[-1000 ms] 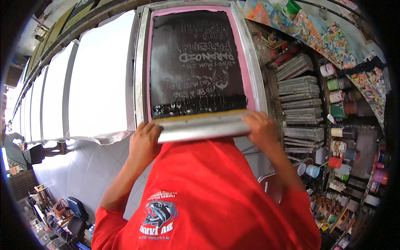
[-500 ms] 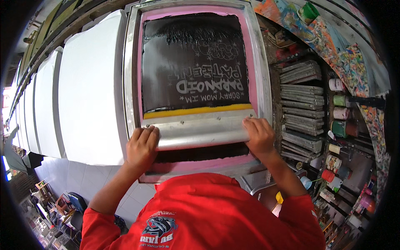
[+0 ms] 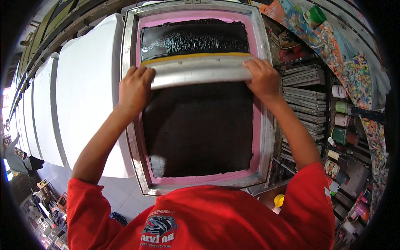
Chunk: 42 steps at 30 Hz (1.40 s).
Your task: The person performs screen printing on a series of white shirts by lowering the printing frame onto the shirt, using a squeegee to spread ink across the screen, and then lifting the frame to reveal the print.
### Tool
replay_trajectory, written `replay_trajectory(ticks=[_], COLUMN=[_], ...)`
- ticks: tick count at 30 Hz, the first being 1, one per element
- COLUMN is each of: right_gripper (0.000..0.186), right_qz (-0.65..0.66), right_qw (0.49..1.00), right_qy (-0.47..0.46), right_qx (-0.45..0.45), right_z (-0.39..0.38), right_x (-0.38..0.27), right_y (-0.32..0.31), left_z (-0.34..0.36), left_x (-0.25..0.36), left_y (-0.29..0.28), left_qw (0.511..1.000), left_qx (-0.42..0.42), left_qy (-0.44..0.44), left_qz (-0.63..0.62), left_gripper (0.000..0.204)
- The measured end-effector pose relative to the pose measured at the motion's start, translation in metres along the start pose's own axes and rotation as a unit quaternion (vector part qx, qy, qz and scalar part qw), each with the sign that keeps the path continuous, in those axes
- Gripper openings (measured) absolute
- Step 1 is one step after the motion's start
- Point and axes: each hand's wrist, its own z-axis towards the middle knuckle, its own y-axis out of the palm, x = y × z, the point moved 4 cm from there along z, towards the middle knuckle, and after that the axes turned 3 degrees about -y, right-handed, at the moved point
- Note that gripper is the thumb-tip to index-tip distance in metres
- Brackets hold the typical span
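both hands, left [image 3: 136,89] and right [image 3: 264,79], have pushed the metal squeegee [image 3: 198,71] from the near end toward the far end of the framed screen [image 3: 131,41]; lettering no longer shows behind it, so the pass appears mostly complete. fingers curl closed around each squeegee end. glossy black ink [image 3: 196,39] lies beyond the yellow blade [image 3: 196,55].

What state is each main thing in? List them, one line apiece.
Left hand: closed on the left end of the squeegee
Right hand: closed on its right end
Squeegee: crosswise, yellow blade facing away
Screen: framed, coated black within a pink border
Black ink: wet and shiny beyond the blade
White cloths: spread in a row
Slim frames: stacked
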Motion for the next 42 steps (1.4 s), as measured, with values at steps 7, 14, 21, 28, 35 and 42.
replay_trajectory(ticks=[7, 14, 21, 28, 35, 42], right_gripper=[0.030, 0.026, 0.022, 0.041, 0.033, 0.030], right_qz=[-0.020, -0.009, -0.010, 0.081, 0.076, 0.038], right_qw=[1.000, 0.997, 0.992, 0.984, 0.987, 0.995], right_qy=[0.000, 0.016, 0.039, 0.079, 0.092, 0.061], right_qx=[-0.010, -0.074, -0.116, -0.138, -0.111, -0.072], right_z=[0.068, 0.115, -0.013, -0.190, -0.250, -0.244], right_x=[0.055, 0.059, -0.036, -0.152, -0.194, -0.184], right_y=[0.030, -0.028, -0.121, -0.146, -0.137, -0.122], left_z=[0.077, 0.128, -0.029, -0.214, -0.278, -0.284], left_x=[-0.049, -0.062, 0.031, 0.123, 0.150, 0.139], left_y=[0.028, -0.024, -0.107, -0.127, -0.121, -0.099], left_qw=[1.000, 0.998, 0.995, 0.974, 0.977, 0.991], left_qx=[0.010, -0.054, -0.064, -0.157, -0.132, -0.074], left_qy=[0.002, -0.017, -0.057, -0.094, -0.089, -0.059], left_qz=[0.006, -0.036, -0.054, -0.135, -0.140, -0.094], left_gripper=[0.016, 0.026, 0.032, 0.037, 0.035, 0.033])
